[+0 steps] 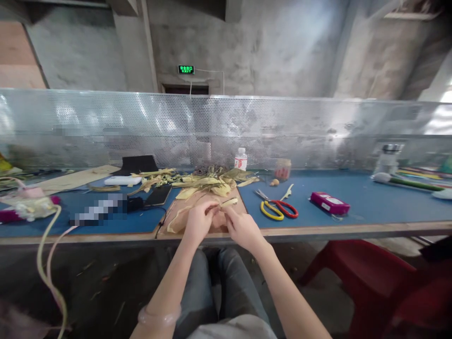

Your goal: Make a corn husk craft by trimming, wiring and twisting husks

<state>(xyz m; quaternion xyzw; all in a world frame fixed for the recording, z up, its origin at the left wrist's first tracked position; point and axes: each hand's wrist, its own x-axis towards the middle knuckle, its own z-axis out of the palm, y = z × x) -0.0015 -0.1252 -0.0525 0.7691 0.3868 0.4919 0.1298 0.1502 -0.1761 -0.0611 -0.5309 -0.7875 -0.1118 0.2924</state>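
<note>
Close together above a brown board [187, 202] at the table's front edge, my two hands meet fingertip to fingertip. My left hand [201, 220] pinches the left end of a pale corn husk strip [230, 203], and my right hand [243, 227] grips it from the other side. The fingers partly hide the piece. A long, thin pale strand [175, 227] loops over the board left of my left hand. Just beyond my fingers lies a heap of dried yellow-green husks [215, 185]. Scissors [278, 209] with one yellow and one red handle rest to the right.
A purple packet [330, 203], a lidded jar [283, 168] and a white bottle [241, 159] stand or lie on the blue tabletop [374, 207]. Left are a dark phone [158, 195] and a cable [44, 263] hanging over the edge. A perforated metal screen [300, 127] borders the back.
</note>
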